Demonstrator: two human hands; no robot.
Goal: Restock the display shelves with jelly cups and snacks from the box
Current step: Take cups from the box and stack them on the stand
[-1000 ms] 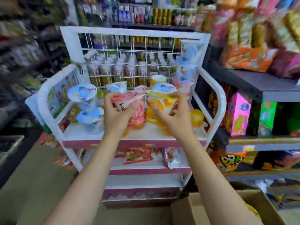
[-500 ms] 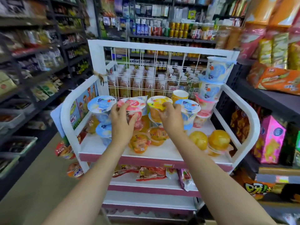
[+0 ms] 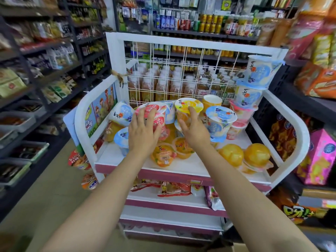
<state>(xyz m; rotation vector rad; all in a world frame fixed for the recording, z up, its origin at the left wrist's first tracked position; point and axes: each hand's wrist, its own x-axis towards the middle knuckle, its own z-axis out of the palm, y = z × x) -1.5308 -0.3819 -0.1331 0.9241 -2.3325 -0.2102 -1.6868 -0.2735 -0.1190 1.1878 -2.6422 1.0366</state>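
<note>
- My left hand (image 3: 143, 131) cups the pink-lidded jelly cup (image 3: 151, 110); my right hand (image 3: 195, 131) grips the yellow-lidded jelly cup (image 3: 188, 104); both on the top shelf (image 3: 181, 166).
- Cups probably light, rigid-walled, film lids puncturable; best held by the sides.

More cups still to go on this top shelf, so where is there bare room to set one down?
Bare white shelf runs along the front edge, between the small orange cup and the yellow domes. A smaller patch lies front-left, before the blue-lidded cup. The middle and back are crowded, where the left hand and right hand work.
</note>
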